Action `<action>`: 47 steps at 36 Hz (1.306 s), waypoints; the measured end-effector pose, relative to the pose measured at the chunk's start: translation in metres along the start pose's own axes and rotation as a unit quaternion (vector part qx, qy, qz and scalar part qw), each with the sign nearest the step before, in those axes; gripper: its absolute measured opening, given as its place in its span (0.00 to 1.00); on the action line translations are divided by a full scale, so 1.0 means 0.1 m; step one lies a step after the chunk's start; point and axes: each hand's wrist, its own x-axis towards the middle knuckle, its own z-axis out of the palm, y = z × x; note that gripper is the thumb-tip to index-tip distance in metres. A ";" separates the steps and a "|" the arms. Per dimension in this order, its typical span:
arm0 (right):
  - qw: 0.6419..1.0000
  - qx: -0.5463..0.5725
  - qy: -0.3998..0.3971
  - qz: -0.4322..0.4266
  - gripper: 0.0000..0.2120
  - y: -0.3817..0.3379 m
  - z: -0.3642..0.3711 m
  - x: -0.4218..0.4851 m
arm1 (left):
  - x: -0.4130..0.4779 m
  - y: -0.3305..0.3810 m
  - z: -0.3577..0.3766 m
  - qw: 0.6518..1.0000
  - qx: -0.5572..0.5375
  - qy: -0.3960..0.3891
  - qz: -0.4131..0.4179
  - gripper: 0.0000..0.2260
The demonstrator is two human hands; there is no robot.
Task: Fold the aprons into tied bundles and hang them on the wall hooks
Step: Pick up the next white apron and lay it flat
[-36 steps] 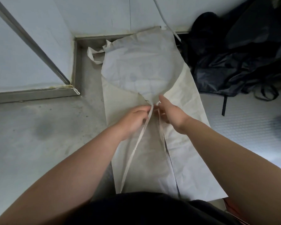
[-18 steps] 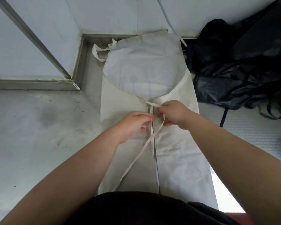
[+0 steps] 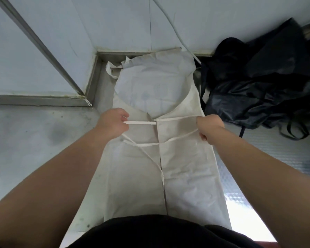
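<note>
Pointing bib-first at wall (image 3: 115, 24), apron (image 3: 186, 176) lengthwise, left hand (image 3: 113, 122), right hand (image 3: 209, 127) gripping ties (image 3: 141, 123)

**Grey surface in a corner, carrying one pale apron and a dark heap**

The grey surface (image 3: 34, 140) is dull and stained, with a dark smudge on its left part. It runs into a corner where a metal strip (image 3: 34, 100) edges the foot of the walls. Its right part is a ribbed metal sheet (image 3: 276, 149).

A cream apron (image 3: 186, 185) lies flat and lengthwise down the middle. Its top end touches the far wall, its sides are folded inward to meet along a centre line, and its ties (image 3: 141, 123) cross over it. Just beside it on the right lies a crumpled heap of black cloth (image 3: 258, 97), whose straps (image 3: 293, 133) trail onto the ribbed sheet.
</note>
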 end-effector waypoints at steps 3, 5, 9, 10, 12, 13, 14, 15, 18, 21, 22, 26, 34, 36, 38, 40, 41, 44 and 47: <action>0.996 0.089 -0.008 0.000 0.10 -0.01 -0.04 -0.01 | 0.01 -0.03 -0.12 0.990 0.079 0.111 -0.027 0.14; 0.992 0.126 0.006 0.004 0.10 -0.02 -0.08 0.03 | 0.02 -0.05 -0.24 0.977 0.083 0.178 -0.077 0.14; 0.972 0.197 0.125 -0.032 0.17 -0.03 -0.19 0.04 | 0.04 -0.15 -0.40 0.964 0.094 0.230 -0.098 0.15; 0.959 0.213 0.180 -0.040 0.14 -0.03 -0.21 0.06 | 0.04 -0.18 -0.43 0.960 0.083 0.246 -0.104 0.15; 0.938 0.206 0.268 -0.075 0.13 -0.04 -0.27 0.01 | 0.03 -0.20 -0.45 0.955 0.044 0.267 -0.123 0.14; 0.931 0.188 0.291 -0.113 0.14 -0.04 -0.29 -0.03 | 0.02 -0.19 -0.45 0.953 0.023 0.272 -0.129 0.15; 0.928 0.167 0.294 -0.156 0.16 -0.04 -0.31 -0.05 | 0.00 -0.17 -0.43 0.953 0.006 0.271 -0.133 0.15; 0.930 0.142 0.282 -0.187 0.20 -0.03 -0.32 -0.07 | -0.03 -0.14 -0.40 0.957 -0.002 0.258 -0.131 0.16; 0.961 0.054 0.214 -0.169 0.34 0.02 -0.29 -0.16 | -0.10 -0.11 -0.21 0.976 0.017 0.186 -0.110 0.20; 0.975 -0.014 0.171 -0.139 0.31 0.10 -0.21 -0.24 | -0.15 -0.14 0.00 0.987 0.025 0.138 -0.084 0.20; 0.975 -0.027 0.162 -0.153 0.28 0.13 -0.18 -0.25 | -0.18 -0.14 0.07 0.990 0.029 0.124 -0.065 0.19; 0.970 -0.155 0.041 -0.183 0.23 0.25 -0.03 -0.28 | -0.36 -0.20 0.32 0.997 0.053 0.052 -0.006 0.21; 0.897 -0.374 -0.043 -0.231 0.39 0.58 0.18 -0.29 | -0.68 -0.37 0.63 0.974 0.200 -0.101 0.020 0.41; 0.894 -0.379 -0.044 -0.237 0.39 0.58 0.21 -0.24 | -0.63 -0.39 0.64 0.972 0.211 -0.101 0.022 0.43; 0.893 -0.379 -0.032 -0.242 0.39 0.54 0.24 -0.20 | -0.53 -0.41 0.63 0.972 0.215 -0.088 0.030 0.44; 0.894 -0.374 -0.012 -0.247 0.39 0.46 0.26 -0.14 | -0.37 -0.40 0.59 0.972 0.221 -0.073 0.043 0.44; 0.896 -0.368 0.001 -0.249 0.38 0.40 0.28 -0.09 | -0.27 -0.39 0.57 0.971 0.225 -0.068 0.047 0.44; 0.895 -0.362 0.048 -0.257 0.35 0.25 0.34 0.02 | -0.01 -0.32 0.50 0.967 0.243 -0.059 0.052 0.43; 0.878 -0.379 0.111 -0.271 0.30 0.12 0.45 0.10 | 0.21 -0.27 0.48 0.959 0.279 -0.035 0.039 0.42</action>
